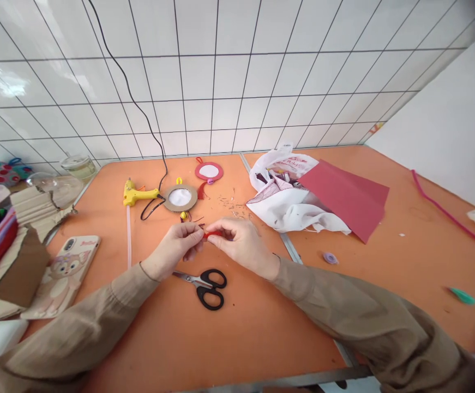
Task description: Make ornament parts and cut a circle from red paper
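A small red piece (pixel 212 233) is pinched between my two hands above the orange table. My left hand (pixel 180 242) has its thumb and fingertips closed at the left end of it. On the other side, my right hand (pixel 241 244) grips it with thumb and forefinger. Black-handled scissors (pixel 206 285) lie just below my hands. Behind them rests a round cardboard ring (pixel 166 203) with a white centre and a yellow bell. Further back is a red ring (pixel 220 171) with a white centre and a red tassel.
A yellow glue gun (pixel 139 194) with a black cord stands at the left, near a phone (pixel 68 270) and cut cardboard (pixel 20 267). White plastic bags (pixel 298 213) and red sheets (pixel 347 194) lie right of centre. A purple roll (pixel 330 257) sits nearer.
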A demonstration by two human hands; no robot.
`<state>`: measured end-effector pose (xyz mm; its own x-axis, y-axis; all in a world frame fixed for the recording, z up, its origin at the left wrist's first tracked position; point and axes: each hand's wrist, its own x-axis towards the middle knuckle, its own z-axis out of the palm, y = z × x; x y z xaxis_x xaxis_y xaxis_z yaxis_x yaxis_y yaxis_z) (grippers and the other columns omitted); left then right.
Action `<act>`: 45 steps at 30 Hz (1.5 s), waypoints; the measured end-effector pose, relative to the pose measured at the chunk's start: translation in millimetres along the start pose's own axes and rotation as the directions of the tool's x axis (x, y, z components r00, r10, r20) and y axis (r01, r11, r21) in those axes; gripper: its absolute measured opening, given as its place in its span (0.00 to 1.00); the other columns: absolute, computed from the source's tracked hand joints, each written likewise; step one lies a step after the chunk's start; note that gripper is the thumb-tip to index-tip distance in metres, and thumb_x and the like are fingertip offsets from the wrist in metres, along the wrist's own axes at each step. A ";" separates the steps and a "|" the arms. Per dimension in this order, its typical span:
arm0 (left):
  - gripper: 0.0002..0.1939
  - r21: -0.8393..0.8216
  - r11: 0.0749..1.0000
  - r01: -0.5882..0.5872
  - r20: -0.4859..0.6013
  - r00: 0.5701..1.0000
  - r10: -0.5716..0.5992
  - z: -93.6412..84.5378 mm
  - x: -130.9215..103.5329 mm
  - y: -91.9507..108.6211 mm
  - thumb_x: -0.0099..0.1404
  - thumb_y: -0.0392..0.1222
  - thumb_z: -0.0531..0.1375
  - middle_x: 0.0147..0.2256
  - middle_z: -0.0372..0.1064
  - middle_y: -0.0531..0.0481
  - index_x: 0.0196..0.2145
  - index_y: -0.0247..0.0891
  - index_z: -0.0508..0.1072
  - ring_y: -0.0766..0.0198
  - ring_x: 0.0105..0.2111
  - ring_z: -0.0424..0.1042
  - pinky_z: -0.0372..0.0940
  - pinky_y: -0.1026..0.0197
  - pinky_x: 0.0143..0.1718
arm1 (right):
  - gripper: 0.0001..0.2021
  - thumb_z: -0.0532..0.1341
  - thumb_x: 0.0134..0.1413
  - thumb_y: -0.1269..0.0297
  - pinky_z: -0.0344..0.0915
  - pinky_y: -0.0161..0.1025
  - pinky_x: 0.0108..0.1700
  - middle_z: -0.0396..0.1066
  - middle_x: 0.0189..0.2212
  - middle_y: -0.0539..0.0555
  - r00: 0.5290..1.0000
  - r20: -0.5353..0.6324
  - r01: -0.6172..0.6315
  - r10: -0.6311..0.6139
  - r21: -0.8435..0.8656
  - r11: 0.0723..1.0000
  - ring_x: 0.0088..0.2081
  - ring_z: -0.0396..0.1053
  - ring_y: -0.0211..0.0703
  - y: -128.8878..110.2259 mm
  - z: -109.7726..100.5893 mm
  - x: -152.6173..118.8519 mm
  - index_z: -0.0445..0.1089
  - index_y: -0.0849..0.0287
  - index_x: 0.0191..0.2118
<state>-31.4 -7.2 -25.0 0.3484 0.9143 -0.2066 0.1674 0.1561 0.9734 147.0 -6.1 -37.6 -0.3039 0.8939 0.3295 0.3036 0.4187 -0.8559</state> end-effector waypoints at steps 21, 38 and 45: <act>0.14 0.262 0.960 -0.103 0.013 0.995 0.103 -0.6 -2.2 2.9 0.62 0.50 0.55 0.23 0.62 0.54 0.24 0.38 0.62 0.70 0.20 0.59 0.56 0.65 0.22 | 0.04 0.59 0.53 0.70 0.64 0.33 0.27 0.73 0.26 0.49 0.994 0.085 -0.077 0.063 0.170 0.982 0.26 0.67 0.35 2.2 0.2 1.0 0.69 0.59 0.29; 0.13 0.140 0.990 -0.001 -0.157 0.987 0.023 7.2 0.1 -1.1 0.54 0.45 0.57 0.17 0.55 0.57 0.18 0.39 0.61 0.71 0.19 0.53 0.48 0.66 0.21 | 0.06 0.58 0.60 0.73 0.66 0.37 0.34 0.73 0.32 0.54 0.945 0.045 0.326 -0.324 -0.201 0.924 0.32 0.70 0.39 11.0 5.5 -6.3 0.71 0.58 0.35; 0.15 0.081 0.996 0.035 -0.118 0.993 -0.025 5.3 -2.2 2.9 0.55 0.49 0.60 0.18 0.58 0.55 0.20 0.37 0.64 0.72 0.19 0.53 0.46 0.67 0.18 | 0.05 0.59 0.57 0.71 0.67 0.36 0.32 0.76 0.31 0.53 0.991 0.011 0.133 -0.133 -0.057 0.989 0.31 0.71 0.39 3.8 3.8 -5.0 0.73 0.59 0.35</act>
<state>-26.8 -10.7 -22.2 0.2329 0.9478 -0.2180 0.2532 0.1573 0.9545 146.3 -9.7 -44.0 -0.3513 0.8286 0.4358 0.3111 0.5423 -0.7804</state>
